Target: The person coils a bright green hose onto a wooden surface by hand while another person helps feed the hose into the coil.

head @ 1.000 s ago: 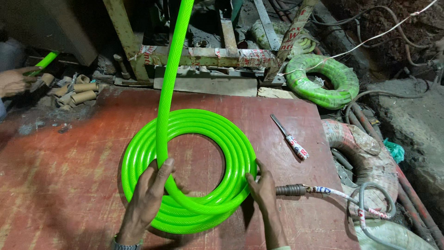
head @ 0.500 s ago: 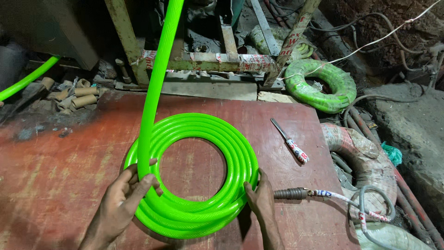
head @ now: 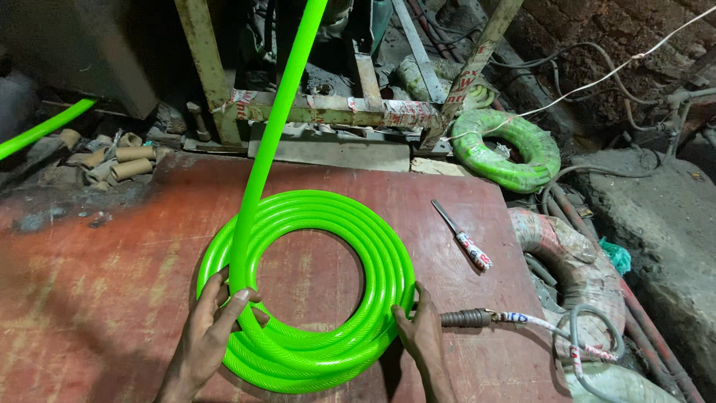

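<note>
A bright green hose coil [head: 373, 254] lies flat on a red board [head: 97, 298]. One strand of the hose [head: 280, 112] rises from the coil's left side up and out of the top of the view. My left hand [head: 205, 336] grips the coil at its near left, fingers wrapped around the strand where it joins. My right hand [head: 421, 336] presses against the coil's near right edge, fingers curled on the outer loops.
A knife with a taped handle [head: 462, 237] lies on the board, right of the coil. A metal nozzle on a cable [head: 466, 319] sits by my right hand. A wrapped green coil [head: 507, 149] rests behind. Cardboard tubes [head: 123, 160] lie far left near another green hose [head: 45, 128].
My left hand has slid from the coil's near side to its left, around the rising strand. The hand at the far left has left the view. The camera has moved closer.
</note>
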